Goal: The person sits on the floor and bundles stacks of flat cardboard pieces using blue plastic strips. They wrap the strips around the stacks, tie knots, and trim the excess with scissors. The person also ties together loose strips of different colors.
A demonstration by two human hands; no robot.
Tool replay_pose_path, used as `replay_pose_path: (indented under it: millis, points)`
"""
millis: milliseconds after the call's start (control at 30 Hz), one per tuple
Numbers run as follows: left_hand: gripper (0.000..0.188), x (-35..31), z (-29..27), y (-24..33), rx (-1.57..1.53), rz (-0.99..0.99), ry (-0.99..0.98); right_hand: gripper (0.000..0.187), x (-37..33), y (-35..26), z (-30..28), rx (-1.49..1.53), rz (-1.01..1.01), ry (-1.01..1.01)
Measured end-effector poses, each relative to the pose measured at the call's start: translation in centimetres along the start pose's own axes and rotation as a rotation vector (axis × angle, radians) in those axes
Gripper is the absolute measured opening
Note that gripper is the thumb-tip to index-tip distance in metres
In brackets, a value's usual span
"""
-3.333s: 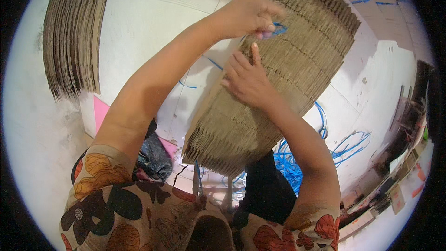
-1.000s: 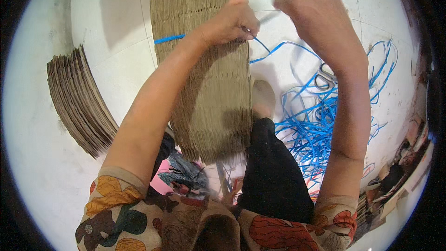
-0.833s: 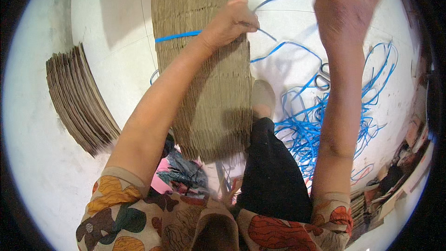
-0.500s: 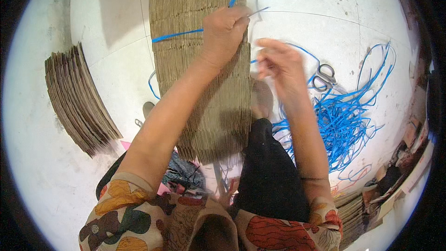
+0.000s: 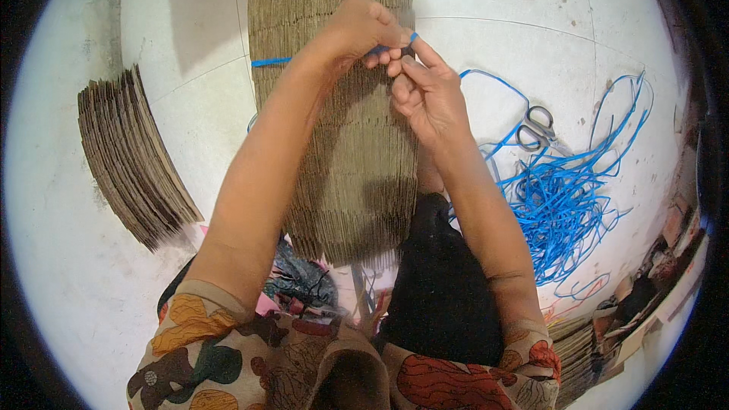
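Note:
A tall stack of brown corrugated cardboard pieces [image 5: 357, 159], set on edge in rows, stands between my legs. Around it runs a blue plastic strap [image 5: 271, 62], visible on the left side. My left hand [image 5: 361, 29] is closed on the strap over the stack's upper part, and a loose strap end rises beyond the knuckles. Just to its right, my right hand [image 5: 429, 91] pinches the strap by the stack's right edge. The fingertips of both hands meet there, and a short bit of blue shows between them. Fingers hide the crossing of the strap.
On the floor at right lies a tangled heap of blue strap [image 5: 558, 212], with black-handled scissors [image 5: 538, 129] at its upper edge. A smaller cardboard bundle [image 5: 137, 159] rests at left. More cardboard [image 5: 573, 353] and clutter line the lower right.
My right hand has moved up and left to join the left hand at the strap. The left hand has turned and lowered slightly, and the loose strap loop above has swung left.

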State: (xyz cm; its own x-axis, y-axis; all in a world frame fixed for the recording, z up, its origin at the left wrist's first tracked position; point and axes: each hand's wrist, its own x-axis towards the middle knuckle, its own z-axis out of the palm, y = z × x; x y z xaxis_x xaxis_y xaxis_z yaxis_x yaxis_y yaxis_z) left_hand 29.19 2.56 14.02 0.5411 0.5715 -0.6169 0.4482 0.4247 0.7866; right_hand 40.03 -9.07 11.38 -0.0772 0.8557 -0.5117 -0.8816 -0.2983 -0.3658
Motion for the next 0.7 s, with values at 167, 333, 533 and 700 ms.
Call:
replay_pose_path:
  millis: [167, 333, 533, 700]
  points:
    - [0.01, 0.5, -0.9, 0.6, 0.082, 0.105, -0.194, 0.014, 1.2, -2.6, -1.0, -0.774, -0.144, 0.073]
    - [0.011, -0.7, -3.4, -2.1, 1.002, 0.678, 0.135, 0.018, 2.8, -3.1, -5.0, -1.098, -0.215, 0.106]
    - [0.014, -2.6, -2.3, -1.7, 1.113, 0.479, 0.305, 0.019, 4.1, -1.7, -5.8, -0.429, -0.064, 0.225]
    - [0.022, -1.2, -1.3, -1.7, -0.04, 0.287, 0.11, 0.019, 5.4, -0.4, -6.0, 0.276, -0.029, -0.066]
